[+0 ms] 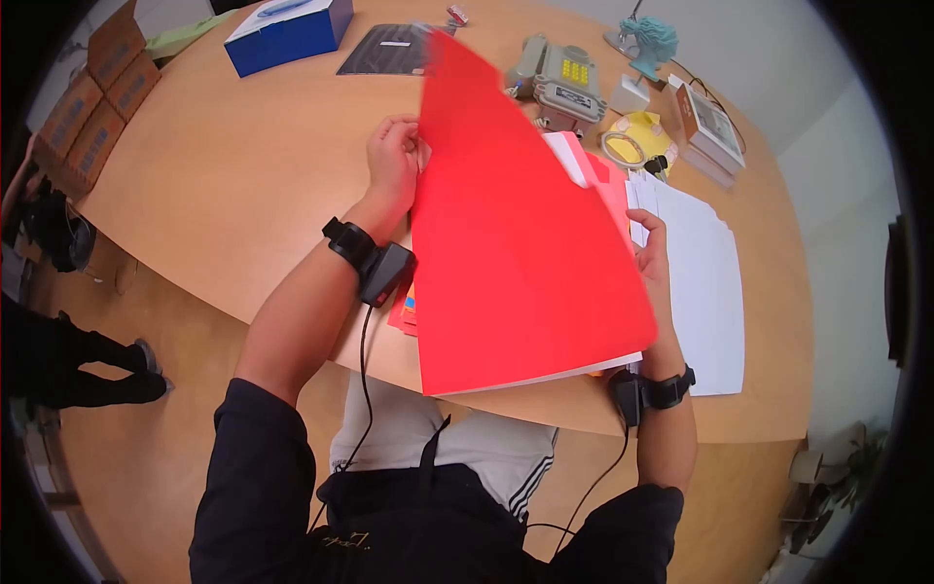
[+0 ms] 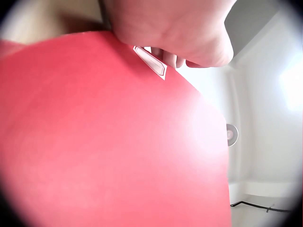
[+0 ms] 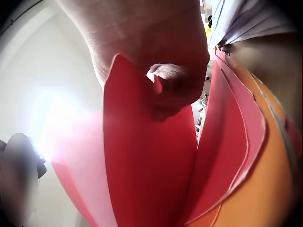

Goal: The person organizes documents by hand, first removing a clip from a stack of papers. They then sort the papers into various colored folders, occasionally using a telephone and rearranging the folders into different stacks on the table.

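A large red folder (image 1: 516, 243) stands tilted over the near part of the desk, its top corner blurred. My left hand (image 1: 392, 165) pinches its left edge, beside a small white label (image 2: 152, 64) seen in the left wrist view. At the right edge, my right hand (image 1: 654, 258) is partly hidden by the folder. The right wrist view shows that hand (image 3: 142, 38) with its fingers curled over a red cover (image 3: 142, 142). Below lie more red sheets and an orange folder (image 3: 260, 179), fanned apart at their edges.
White papers (image 1: 705, 282) lie on the right of the desk (image 1: 243, 195). Farther back are a grey telephone (image 1: 564, 78), yellow paper with a tape roll (image 1: 623, 149), a book stack (image 1: 705, 127), a black folder (image 1: 389, 49) and a blue box (image 1: 292, 39). Cardboard boxes (image 1: 102, 97) stand left.
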{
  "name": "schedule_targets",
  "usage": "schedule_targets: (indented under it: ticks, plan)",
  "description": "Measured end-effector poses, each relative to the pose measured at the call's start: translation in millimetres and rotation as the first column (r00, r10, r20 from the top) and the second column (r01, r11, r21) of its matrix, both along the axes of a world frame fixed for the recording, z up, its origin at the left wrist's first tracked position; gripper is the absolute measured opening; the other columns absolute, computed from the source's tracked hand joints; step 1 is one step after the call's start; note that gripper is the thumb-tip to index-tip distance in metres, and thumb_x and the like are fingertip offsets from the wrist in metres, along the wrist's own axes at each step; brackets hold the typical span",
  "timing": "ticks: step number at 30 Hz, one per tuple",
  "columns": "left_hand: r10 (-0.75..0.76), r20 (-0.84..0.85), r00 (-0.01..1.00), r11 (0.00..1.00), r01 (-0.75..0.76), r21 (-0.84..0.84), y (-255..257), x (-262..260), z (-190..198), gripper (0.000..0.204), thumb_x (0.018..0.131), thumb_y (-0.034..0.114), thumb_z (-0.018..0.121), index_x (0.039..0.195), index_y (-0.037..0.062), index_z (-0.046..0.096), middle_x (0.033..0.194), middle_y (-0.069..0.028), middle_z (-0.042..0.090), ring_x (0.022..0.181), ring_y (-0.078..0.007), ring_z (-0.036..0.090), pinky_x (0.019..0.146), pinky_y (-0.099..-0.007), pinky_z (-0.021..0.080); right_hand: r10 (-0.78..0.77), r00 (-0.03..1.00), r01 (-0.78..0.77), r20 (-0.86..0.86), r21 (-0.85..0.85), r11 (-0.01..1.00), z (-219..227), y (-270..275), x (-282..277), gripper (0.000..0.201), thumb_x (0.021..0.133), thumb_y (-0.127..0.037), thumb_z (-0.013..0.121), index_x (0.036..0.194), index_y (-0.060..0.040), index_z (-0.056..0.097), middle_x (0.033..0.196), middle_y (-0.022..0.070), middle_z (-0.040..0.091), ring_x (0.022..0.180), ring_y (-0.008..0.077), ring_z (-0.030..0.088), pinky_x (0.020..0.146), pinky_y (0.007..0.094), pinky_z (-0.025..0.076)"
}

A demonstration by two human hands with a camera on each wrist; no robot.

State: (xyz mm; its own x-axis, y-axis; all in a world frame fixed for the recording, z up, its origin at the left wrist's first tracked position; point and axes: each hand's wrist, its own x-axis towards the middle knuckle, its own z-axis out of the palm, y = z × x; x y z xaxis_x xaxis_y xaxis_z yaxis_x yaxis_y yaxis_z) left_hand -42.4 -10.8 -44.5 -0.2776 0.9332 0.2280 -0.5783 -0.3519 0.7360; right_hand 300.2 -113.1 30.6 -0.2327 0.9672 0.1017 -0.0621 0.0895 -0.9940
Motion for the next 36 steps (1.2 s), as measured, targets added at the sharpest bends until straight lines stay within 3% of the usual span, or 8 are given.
schedule_targets:
  ticks: [2, 3, 4, 11, 20, 26, 33, 36]
  plan:
    - [-0.033, 0.085, 0.996, 0.997, 0.039, -0.069, 10, -10, -6, 0.021, 0.095, 0.015, 0.051, 0.106, 0.0008, 0.063, 0.088, -0.0081, 0.062, 0.084, -0.02, 0.059, 0.088, -0.0364, 0.044, 0.029, 0.998, -0.027, 0.052, -0.033, 0.999, -1, 4, 10, 0.034, 0.095, -0.002, 0.052, 0.128, -0.0035, 0.043, 0.106, 0.0107, 0.065, 0.086, 0.01, 0.063, 0.073, 0.0241, 0.05]
    - [-0.426, 0.04, 0.904, 0.849, 0.384, 0.363, 24, -37, -38, 0.029, 0.098, 0.025, 0.049, 0.108, 0.0021, 0.064, 0.085, -0.0084, 0.063, 0.083, -0.0214, 0.059, 0.092, -0.0418, 0.041, 0.047, 0.998, -0.045, 0.033, -0.053, 0.998, -3, 8, 18, 0.028, 0.094, -0.004, 0.053, 0.122, -0.0021, 0.048, 0.103, 0.0082, 0.064, 0.088, 0.0097, 0.06, 0.076, 0.025, 0.049]
    - [-0.642, 0.061, 0.765, 0.677, 0.528, 0.512, 39, -46, -47, 0.035, 0.1, 0.029, 0.044, 0.109, 0.0019, 0.064, 0.085, -0.0075, 0.064, 0.084, -0.0224, 0.059, 0.096, -0.0427, 0.04, 0.067, 0.998, -0.066, 0.015, -0.072, 0.995, -4, 13, 21, 0.024, 0.093, -0.006, 0.053, 0.116, -0.0008, 0.053, 0.1, 0.0057, 0.063, 0.091, 0.0095, 0.058, 0.078, 0.026, 0.047]
    - [-0.723, -0.101, 0.684, 0.582, 0.682, 0.443, 43, -65, -37, 0.036, 0.101, 0.028, 0.041, 0.109, 0.0016, 0.065, 0.084, -0.0072, 0.065, 0.085, -0.0231, 0.06, 0.097, -0.043, 0.04, 0.047, 0.965, -0.064, 0.257, 0.061, 0.996, 0, 3, 7, 0.03, 0.089, -0.01, 0.056, 0.117, 0.0032, 0.058, 0.108, 0.0066, 0.062, 0.1, 0.0129, 0.057, 0.089, 0.0265, 0.046]
    - [-0.704, -0.071, 0.706, 0.577, 0.627, 0.523, 28, -57, -27, 0.046, 0.104, 0.03, 0.029, 0.098, 0.0022, 0.065, 0.076, -0.0044, 0.059, 0.079, -0.0215, 0.055, 0.092, -0.0429, 0.04, 0.165, 0.983, -0.182, -0.082, -0.295, 0.938, 24, -16, -5, 0.054, 0.087, -0.007, 0.056, 0.138, 0.008, 0.046, 0.128, 0.0184, 0.059, 0.111, 0.0218, 0.062, 0.097, 0.0304, 0.048]
    - [-0.728, -0.03, 0.684, 0.558, 0.618, 0.553, 34, -55, -25, 0.054, 0.105, 0.042, 0.026, 0.086, 0.0051, 0.061, 0.072, -0.0047, 0.054, 0.074, -0.0213, 0.051, 0.086, -0.0422, 0.04, 0.167, 0.961, -0.234, -0.219, -0.331, 0.914, 15, -12, 0, 0.034, 0.091, -0.008, 0.057, 0.122, 0.0074, 0.058, 0.109, 0.0138, 0.067, 0.096, 0.0179, 0.066, 0.087, 0.0293, 0.053]
    - [-0.6, 0.08, 0.796, 0.731, 0.505, 0.459, 18, -46, -24, 0.054, 0.106, 0.043, 0.024, 0.084, 0.007, 0.058, 0.069, -0.0047, 0.051, 0.071, -0.0223, 0.048, 0.084, -0.0424, 0.041, 0.13, 0.97, -0.094, 0.205, -0.176, 0.98, 4, -7, 10, 0.013, 0.095, -0.014, 0.059, 0.091, -0.0014, 0.062, 0.085, 0.0004, 0.065, 0.076, 0.0061, 0.058, 0.072, 0.0215, 0.048]
    - [-0.65, 0.003, 0.76, 0.642, 0.547, 0.537, 30, -50, -27, 0.054, 0.107, 0.042, 0.023, 0.087, 0.0062, 0.059, 0.07, -0.0051, 0.052, 0.072, -0.0227, 0.048, 0.084, -0.0425, 0.042, 0.041, 0.976, -0.017, 0.215, -0.116, 0.993, 11, -6, 10, 0.013, 0.096, -0.013, 0.059, 0.09, -0.0021, 0.062, 0.085, -0.0006, 0.064, 0.075, 0.0056, 0.056, 0.072, 0.0208, 0.046]
